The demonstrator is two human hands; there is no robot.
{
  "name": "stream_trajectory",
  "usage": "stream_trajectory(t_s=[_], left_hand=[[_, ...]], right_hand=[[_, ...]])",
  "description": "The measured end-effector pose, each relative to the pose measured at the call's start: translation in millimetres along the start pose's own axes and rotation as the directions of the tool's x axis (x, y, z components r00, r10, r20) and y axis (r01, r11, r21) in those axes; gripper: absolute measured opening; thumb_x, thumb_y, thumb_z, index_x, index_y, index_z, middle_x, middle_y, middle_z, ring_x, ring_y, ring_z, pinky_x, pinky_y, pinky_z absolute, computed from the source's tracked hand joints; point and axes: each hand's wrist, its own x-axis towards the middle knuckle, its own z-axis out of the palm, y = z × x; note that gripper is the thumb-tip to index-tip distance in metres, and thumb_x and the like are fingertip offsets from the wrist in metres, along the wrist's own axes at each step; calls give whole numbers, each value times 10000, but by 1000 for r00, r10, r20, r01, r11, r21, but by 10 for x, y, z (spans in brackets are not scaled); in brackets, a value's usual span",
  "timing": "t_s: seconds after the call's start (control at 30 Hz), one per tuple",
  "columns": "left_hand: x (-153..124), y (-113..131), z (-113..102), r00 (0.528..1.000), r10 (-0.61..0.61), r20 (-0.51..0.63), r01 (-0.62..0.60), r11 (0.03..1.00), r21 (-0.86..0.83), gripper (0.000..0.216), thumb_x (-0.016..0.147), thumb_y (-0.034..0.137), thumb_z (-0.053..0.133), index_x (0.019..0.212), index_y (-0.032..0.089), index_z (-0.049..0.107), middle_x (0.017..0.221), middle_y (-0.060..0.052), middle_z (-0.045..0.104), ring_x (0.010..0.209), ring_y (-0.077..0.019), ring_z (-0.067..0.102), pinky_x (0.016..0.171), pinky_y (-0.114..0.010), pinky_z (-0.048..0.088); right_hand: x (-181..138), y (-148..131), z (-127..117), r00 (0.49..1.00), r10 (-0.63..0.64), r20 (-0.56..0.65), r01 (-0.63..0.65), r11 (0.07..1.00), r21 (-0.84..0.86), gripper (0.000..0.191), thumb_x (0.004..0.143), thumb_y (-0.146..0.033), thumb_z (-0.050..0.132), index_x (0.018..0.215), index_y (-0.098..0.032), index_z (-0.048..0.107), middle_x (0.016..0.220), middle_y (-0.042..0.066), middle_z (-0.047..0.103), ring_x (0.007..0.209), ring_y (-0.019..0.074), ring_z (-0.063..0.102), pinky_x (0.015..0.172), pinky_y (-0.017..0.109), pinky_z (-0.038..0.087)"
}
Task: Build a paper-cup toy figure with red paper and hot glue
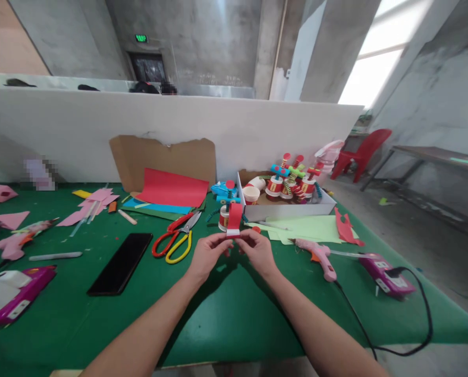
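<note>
The fingers of the left hand [207, 255] and of the right hand [259, 253] are closed, and with their tips they pinch together one red paper strip [235, 213] (its lower part shows white). This strip is just in front of a small cup figure [223, 221]. On the green surface [221, 330], scissors [185, 228] and a black phone [120, 264] lie to the left, a pink glue gun [316, 251] to the right. Behind are a white box [292, 211] with similar figures [275, 186] and a white partition [178, 116]; a red chair [365, 155] stands farther, at right.

Slim, bare forearms [155, 324], left grip [210, 255] and right grip [259, 254] equally bare.
</note>
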Motion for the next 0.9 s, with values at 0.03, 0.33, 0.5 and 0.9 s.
stream_trajectory(t_s=[0.03,0.33,0.5,0.9], left_hand=[[-3,5,6,1000,0,-2,0,1000,-20,331,612,378,768,843,141,755,642,-20,691,493,-102,544,540,-243,472],[0,62,-35,997,83,7,-83,996,41,321,641,446,719,746,145,751,572,-5,657,497,-122,552,531,-246,472],[-11,4,-79,988,133,78,-145,975,171,282,647,422,698,730,158,758,566,-11,674,474,-119,545,502,-230,458],[-123,-15,11,979,7,203,-38,988,151,246,628,372,737,771,174,771,616,-34,718,505,-156,629,557,-262,510]], right_hand=[[-7,-11,5,1000,-19,-8,19,1000,-11,200,701,-384,669,756,-192,662,631,-5,619,507,119,503,510,250,430],[-21,-142,67,997,-79,-7,78,994,-77,215,706,-401,664,770,-199,632,654,-3,618,553,141,553,562,279,486],[-305,-351,-281,990,-88,-107,67,980,-185,328,743,-414,652,984,-198,603,760,18,657,620,150,589,594,281,498],[-820,-261,-1783,896,170,-409,-443,330,-833,327,852,-459,520,776,-162,633,797,102,662,768,226,622,646,295,407]])
